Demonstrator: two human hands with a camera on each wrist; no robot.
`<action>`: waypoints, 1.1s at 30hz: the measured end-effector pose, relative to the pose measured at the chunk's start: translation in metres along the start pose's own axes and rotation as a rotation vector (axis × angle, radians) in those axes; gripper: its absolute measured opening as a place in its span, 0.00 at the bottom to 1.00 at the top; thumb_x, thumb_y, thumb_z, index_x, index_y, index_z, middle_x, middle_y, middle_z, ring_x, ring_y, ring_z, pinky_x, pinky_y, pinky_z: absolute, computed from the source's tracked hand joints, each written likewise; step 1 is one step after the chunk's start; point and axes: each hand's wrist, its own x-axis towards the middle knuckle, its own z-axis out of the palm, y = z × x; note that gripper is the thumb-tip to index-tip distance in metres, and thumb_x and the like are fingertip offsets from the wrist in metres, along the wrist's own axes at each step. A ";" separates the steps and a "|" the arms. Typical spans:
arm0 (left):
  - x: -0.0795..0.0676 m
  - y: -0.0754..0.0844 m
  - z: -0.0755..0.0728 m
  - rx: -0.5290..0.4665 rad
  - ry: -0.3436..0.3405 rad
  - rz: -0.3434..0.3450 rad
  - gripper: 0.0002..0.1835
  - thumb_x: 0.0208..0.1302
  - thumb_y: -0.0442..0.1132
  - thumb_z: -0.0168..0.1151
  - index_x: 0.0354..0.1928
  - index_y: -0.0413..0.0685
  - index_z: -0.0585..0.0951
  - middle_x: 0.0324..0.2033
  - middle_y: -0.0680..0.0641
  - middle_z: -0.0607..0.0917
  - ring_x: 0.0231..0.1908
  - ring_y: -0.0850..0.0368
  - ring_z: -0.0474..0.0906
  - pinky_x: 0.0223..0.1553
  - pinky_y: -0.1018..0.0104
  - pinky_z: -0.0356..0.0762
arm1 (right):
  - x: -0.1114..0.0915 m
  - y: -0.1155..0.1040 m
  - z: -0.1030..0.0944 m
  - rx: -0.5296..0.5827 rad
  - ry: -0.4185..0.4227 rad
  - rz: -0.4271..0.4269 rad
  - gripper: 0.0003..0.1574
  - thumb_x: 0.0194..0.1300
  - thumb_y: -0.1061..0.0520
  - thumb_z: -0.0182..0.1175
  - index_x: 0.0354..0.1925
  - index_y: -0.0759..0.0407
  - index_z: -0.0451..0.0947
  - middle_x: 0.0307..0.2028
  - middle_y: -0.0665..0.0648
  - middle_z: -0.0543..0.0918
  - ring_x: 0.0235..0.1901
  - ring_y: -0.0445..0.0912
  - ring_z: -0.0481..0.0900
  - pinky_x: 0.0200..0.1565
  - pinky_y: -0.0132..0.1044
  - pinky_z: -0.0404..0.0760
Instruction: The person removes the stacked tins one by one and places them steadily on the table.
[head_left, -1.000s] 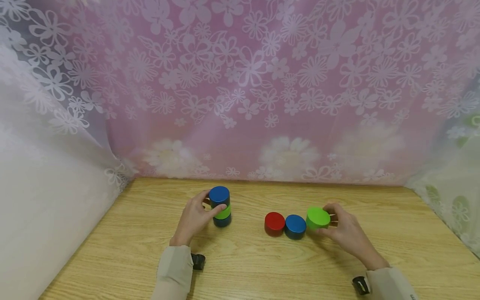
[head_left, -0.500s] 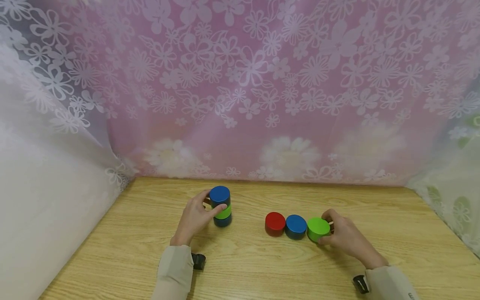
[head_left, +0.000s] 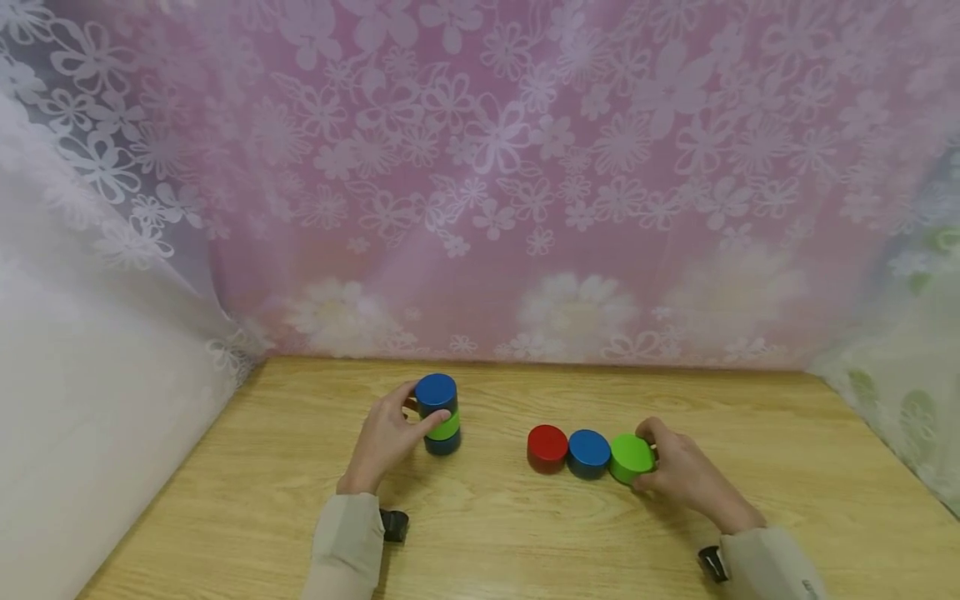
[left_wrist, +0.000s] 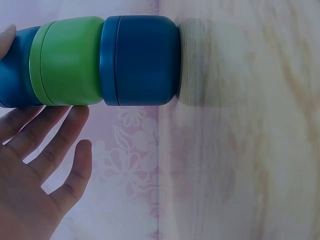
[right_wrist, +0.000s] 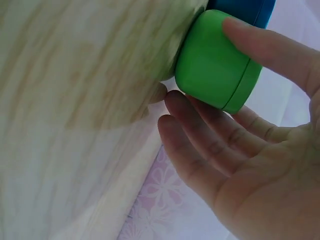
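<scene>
At left, a stack of round lidded tins stands upright: blue top tin, green middle tin, blue bottom tin. My left hand holds the stack, thumb on one side and fingers on the other, around the top and middle tins. To the right, a red tin, a blue tin and a green tin stand in a row, side by side. My right hand holds that green tin between thumb and fingers. In the right wrist view, the thumb lies on its side.
Everything stands on a wood-grain table. A pink floral curtain hangs behind its back edge, with pale cloth at both sides. Dark wrist devices show by the sleeves.
My right hand has lowered the green tin to the table, at the right end of the row beside the blue tin. My left hand has stayed on the stack.
</scene>
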 end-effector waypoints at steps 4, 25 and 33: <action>-0.001 0.000 0.000 0.003 -0.005 -0.006 0.33 0.63 0.52 0.73 0.64 0.42 0.78 0.46 0.46 0.86 0.46 0.48 0.81 0.44 0.49 0.81 | -0.001 -0.001 -0.003 0.023 -0.026 0.020 0.43 0.46 0.69 0.78 0.56 0.76 0.66 0.50 0.76 0.77 0.45 0.64 0.83 0.43 0.54 0.83; -0.001 0.001 0.000 -0.003 0.002 -0.009 0.33 0.63 0.52 0.73 0.65 0.43 0.78 0.47 0.46 0.86 0.46 0.47 0.82 0.44 0.48 0.81 | 0.012 -0.032 -0.012 0.020 0.208 -0.051 0.30 0.65 0.59 0.70 0.59 0.72 0.71 0.56 0.73 0.77 0.54 0.67 0.77 0.52 0.63 0.77; -0.001 0.001 -0.001 -0.002 0.007 0.001 0.32 0.63 0.51 0.74 0.64 0.43 0.78 0.46 0.46 0.86 0.45 0.48 0.82 0.43 0.49 0.82 | 0.029 -0.050 -0.004 0.114 0.321 -0.160 0.26 0.64 0.63 0.70 0.57 0.69 0.73 0.53 0.69 0.80 0.53 0.64 0.78 0.53 0.63 0.77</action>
